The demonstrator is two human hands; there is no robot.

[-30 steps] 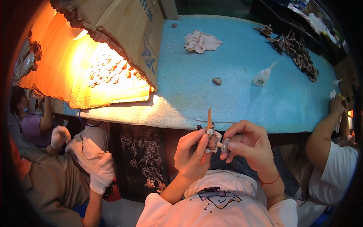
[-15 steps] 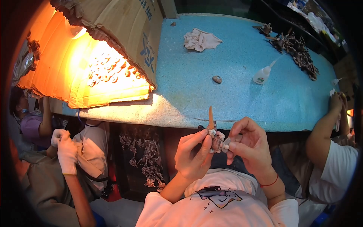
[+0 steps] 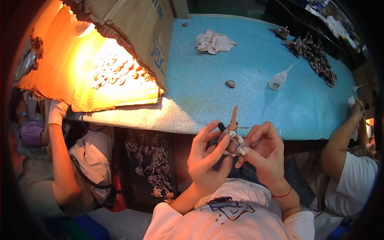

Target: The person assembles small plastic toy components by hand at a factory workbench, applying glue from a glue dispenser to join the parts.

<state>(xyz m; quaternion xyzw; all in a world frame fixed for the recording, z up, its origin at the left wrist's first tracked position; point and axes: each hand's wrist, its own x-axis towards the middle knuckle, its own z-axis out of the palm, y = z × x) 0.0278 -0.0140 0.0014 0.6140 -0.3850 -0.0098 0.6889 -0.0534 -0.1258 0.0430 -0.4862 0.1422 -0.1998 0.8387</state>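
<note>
My left hand (image 3: 207,157) and my right hand (image 3: 265,154) meet just below the front edge of the blue table (image 3: 240,72). Between the fingertips of both hands sits a small brown and grey piece (image 3: 233,145). A thin wooden stick (image 3: 234,118) rises from it, pointing up over the table edge; which hand grips the stick I cannot tell. The fingertips of both hands press on the piece from either side.
A white glue bottle (image 3: 279,79), a small brown shell-like bit (image 3: 230,83), a crumpled cloth (image 3: 213,42) and a heap of dark pieces (image 3: 314,56) lie on the table. A lit cardboard box (image 3: 100,60) stands at the left. A gloved person (image 3: 64,148) sits left, another person's arm (image 3: 344,140) right.
The person at the left has raised a gloved hand from low by the knee up toward the lit box. My hands have stayed in place on the small piece.
</note>
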